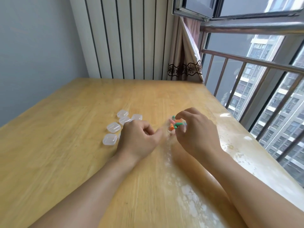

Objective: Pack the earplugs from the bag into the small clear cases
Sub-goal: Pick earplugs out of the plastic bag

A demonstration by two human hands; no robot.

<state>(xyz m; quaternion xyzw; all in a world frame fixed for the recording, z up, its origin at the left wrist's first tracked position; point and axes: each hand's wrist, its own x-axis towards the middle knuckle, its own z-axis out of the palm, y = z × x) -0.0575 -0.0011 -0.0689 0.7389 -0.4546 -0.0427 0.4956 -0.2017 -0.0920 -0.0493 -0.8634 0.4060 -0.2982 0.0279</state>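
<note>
- My left hand [139, 139] is bare: no ring, no glove.
- My right hand [195, 134] is bare too.
- Both my forearms are uncovered, no sleeves, watch or bracelet showing.

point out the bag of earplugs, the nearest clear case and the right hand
clear plastic bag of coloured earplugs [175, 125]: head view, on the orange and green earplugs inside.
nearest small clear plastic case [110, 139]: head view, centre of its lid.
right hand [196, 130]: head view, back of the hand.

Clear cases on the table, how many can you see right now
5 clear cases, all closed, left of the bag: farthest, far right, middle, left, nearest. A sixth may be hidden under the left hand.
</note>
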